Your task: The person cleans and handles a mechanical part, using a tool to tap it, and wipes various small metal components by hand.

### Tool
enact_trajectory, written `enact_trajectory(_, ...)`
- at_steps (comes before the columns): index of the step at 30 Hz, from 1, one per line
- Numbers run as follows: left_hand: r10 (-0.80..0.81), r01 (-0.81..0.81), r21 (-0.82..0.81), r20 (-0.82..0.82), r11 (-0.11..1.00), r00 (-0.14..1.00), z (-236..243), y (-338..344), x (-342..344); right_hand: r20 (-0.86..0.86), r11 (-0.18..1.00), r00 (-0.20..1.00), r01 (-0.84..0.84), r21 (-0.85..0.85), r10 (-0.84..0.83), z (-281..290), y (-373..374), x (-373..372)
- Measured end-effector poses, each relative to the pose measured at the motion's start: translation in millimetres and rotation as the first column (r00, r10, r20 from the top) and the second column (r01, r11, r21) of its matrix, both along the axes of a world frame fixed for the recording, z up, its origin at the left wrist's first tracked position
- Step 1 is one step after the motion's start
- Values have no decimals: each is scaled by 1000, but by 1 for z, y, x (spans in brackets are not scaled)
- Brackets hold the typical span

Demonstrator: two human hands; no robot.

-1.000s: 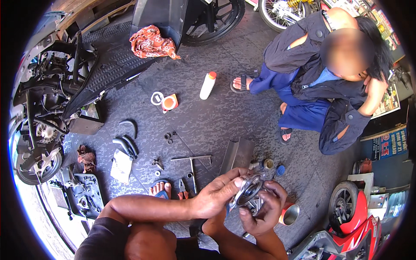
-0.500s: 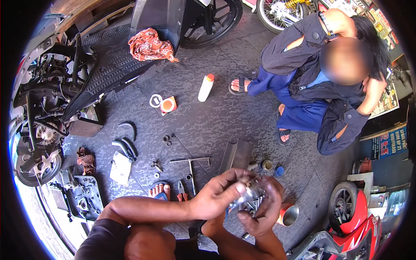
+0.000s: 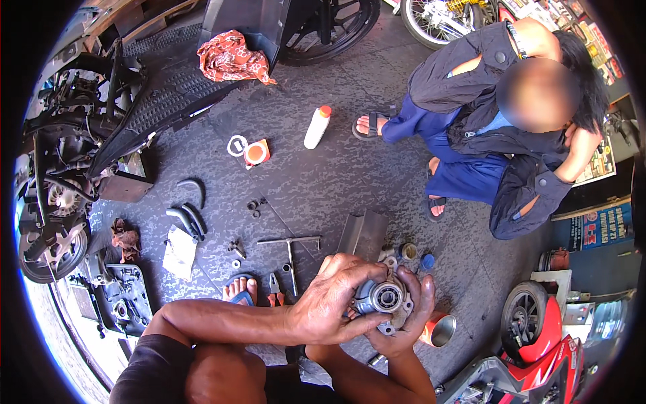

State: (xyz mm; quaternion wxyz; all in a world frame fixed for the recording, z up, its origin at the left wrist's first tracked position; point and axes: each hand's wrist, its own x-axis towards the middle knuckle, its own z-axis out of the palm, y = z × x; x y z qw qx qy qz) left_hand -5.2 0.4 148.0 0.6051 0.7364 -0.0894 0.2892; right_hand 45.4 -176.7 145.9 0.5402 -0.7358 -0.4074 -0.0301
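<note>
Between my two hands is a grey metal pump-like housing (image 3: 382, 301), with bolt ears round its edge and a round ball bearing facing up in its middle. My left hand (image 3: 331, 296) grips it from the left, fingers over the far side and thumb along the near side. From the right, my right hand (image 3: 412, 322) curls round the flange. A T-handle wrench (image 3: 291, 259) lies on the floor beyond my left wrist, with red-handled pliers (image 3: 276, 296) beside my foot. Just past the housing stand a small open jar (image 3: 408, 252) and a blue cap (image 3: 427, 261).
An orange-red can (image 3: 441, 330) stands right of my hands. Farther off are a white bottle (image 3: 317, 128), bent hoses (image 3: 188, 221) and a patterned cloth (image 3: 234, 59). A person (image 3: 471, 128) sits at right. A stripped motorbike (image 3: 64, 168) fills the left; red bodywork (image 3: 552, 350) lies lower right.
The housing has turned so its bearing now faces up, and both hands have closed round its sides. The whole view has shifted slightly.
</note>
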Motion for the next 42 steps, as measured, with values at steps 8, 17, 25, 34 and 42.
enact_trajectory(8, -58, 52, -63, -100, 997, 993, -1, -1, -2, -4, 999, 999, -40, -25, 40, 2, -7, -1)
enact_trajectory(17, -428, 138, -571, -413, 809, 804, 9, 0, -3, -141, 998, 990, 38, 44, -32, 2, -5, -5)
enact_trajectory(25, -231, -255, -904, -345, 344, 910, -57, 111, -9, -553, 944, 826, -88, -318, -110, -17, -8, 9)
enact_trajectory(34, 57, -220, -965, -213, 143, 975, -64, 206, -84, -817, -77, 513, -833, -548, 263, -87, -11, -6)
enact_trajectory(42, 176, -226, -970, -207, 90, 962, -72, 228, -120, -560, 404, 778, -627, -666, 284, -132, 98, -11)
